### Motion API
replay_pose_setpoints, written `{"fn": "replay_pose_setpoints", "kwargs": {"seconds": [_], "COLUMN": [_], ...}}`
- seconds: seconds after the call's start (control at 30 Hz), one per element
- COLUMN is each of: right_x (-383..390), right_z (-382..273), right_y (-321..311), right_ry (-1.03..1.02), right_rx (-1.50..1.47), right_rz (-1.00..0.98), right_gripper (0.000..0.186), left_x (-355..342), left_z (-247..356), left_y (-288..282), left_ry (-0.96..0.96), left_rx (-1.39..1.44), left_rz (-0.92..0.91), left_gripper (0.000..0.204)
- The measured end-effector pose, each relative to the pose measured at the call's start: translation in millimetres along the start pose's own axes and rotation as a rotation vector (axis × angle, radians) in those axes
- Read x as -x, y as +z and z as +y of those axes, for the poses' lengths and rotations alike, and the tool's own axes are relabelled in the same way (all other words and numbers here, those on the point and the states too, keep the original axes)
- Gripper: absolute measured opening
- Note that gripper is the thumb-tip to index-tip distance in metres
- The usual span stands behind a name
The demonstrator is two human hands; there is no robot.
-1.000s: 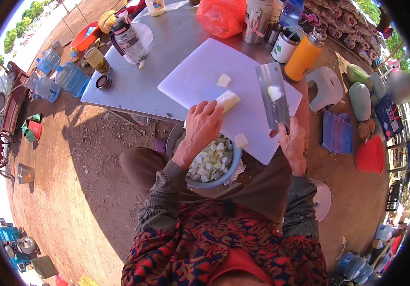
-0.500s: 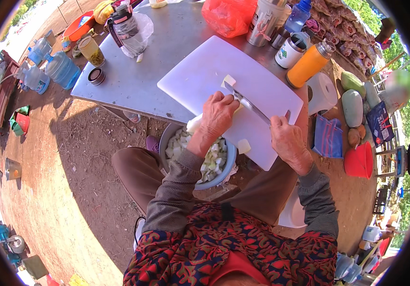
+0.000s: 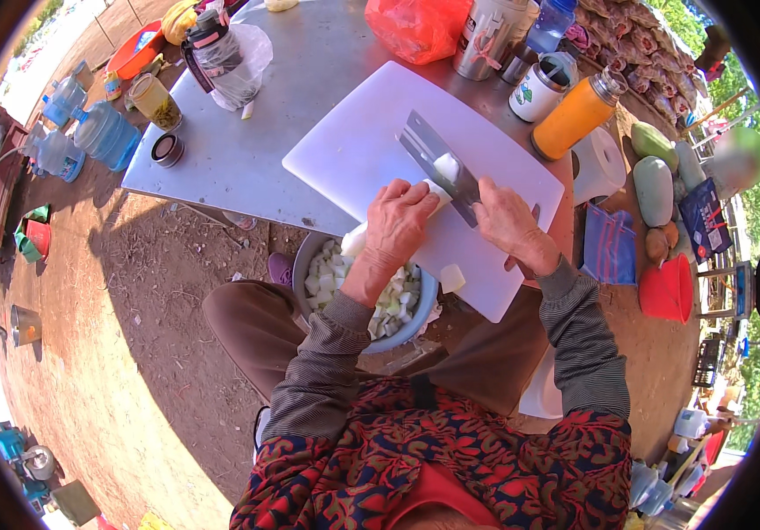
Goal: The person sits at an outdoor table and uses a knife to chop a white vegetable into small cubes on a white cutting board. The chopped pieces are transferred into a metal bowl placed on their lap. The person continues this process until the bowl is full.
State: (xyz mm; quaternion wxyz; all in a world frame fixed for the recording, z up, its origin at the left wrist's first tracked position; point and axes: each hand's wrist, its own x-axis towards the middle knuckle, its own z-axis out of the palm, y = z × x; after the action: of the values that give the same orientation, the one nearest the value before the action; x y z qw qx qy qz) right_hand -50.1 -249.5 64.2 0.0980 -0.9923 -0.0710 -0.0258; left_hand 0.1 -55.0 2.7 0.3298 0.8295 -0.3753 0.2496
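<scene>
A white gourd strip (image 3: 355, 239) is gripped under the curled fingers of my left hand (image 3: 395, 221), over the near-left edge of the white cutting board (image 3: 344, 146). Its cut end pokes out beside the blade of a cleaver (image 3: 424, 141). My right hand (image 3: 512, 226) is closed round the cleaver's handle, with the broad side of the blade turned up. A small white chunk (image 3: 448, 165) lies against that blade. Another pale piece (image 3: 452, 278) rests at the board's near edge. Below, between my knees, a blue-grey basin (image 3: 428, 305) holds many white chunks (image 3: 387, 311).
The metal table (image 3: 221, 163) carries a bagged dark bottle (image 3: 221, 57), a jar (image 3: 155, 102), a red plastic bag (image 3: 419, 26), an orange flask (image 3: 574, 119) and a white cup (image 3: 537, 93). Large gourds (image 3: 654, 190) and a red bucket (image 3: 665, 290) stand on the right.
The cleaver has tilted so its broad face shows, and a chunk now lies against it. My right hand has moved left and up, nearer my left hand.
</scene>
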Motion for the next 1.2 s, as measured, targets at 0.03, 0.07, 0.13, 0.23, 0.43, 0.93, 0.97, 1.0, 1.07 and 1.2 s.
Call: {"fn": "replay_pose_setpoints", "kwargs": {"seconds": [0.03, 0.07, 0.13, 0.23, 0.43, 0.93, 0.97, 1.0, 1.07, 1.2], "right_x": [-2, 1, 14, 30, 24, 27, 23, 18, 8, 17], "right_z": [-2, -4, -12, -38, -32, -38, -34, -30, -22, -19], "right_y": [0, -2, -17, -47, -30, -32, -20, -6, 0, -19], "right_ry": [0.012, -0.005, -0.034, -0.092, -0.119, -0.148, -0.113, -0.079, -0.038, -0.059], "right_rx": [-0.026, -0.004, 0.048, 0.139, 0.139, 0.171, 0.145, 0.118, 0.073, 0.053], "right_rz": [0.045, 0.048, 0.052, 0.016, -0.050, -0.087, -0.061, -0.034, 0.010, 0.044], "right_gripper": [0.008, 0.009, 0.011, 0.014, 0.014, 0.016, 0.015, 0.015, 0.014, 0.014], "left_x": [0, 0, 2, 3, 3, 8, 7, 8, 11, 13], "left_z": [-3, -6, -6, -8, -6, -8, -6, -4, -3, -8], "left_y": [0, -1, 0, -2, -2, -3, -4, -5, -5, -3], "left_ry": [0.014, 0.029, 0.015, 0.002, 0.012, -0.001, 0.005, 0.012, 0.021, -0.004], "left_rx": [0.014, 0.031, 0.035, 0.012, 0.023, 0.024, 0.027, 0.031, 0.039, 0.051], "left_rz": [0.025, 0.050, 0.027, 0.015, 0.002, 0.071, 0.072, 0.073, 0.084, 0.070], "left_gripper": [0.015, 0.013, 0.014, 0.014, 0.018, 0.017, 0.017, 0.016, 0.016, 0.014]}}
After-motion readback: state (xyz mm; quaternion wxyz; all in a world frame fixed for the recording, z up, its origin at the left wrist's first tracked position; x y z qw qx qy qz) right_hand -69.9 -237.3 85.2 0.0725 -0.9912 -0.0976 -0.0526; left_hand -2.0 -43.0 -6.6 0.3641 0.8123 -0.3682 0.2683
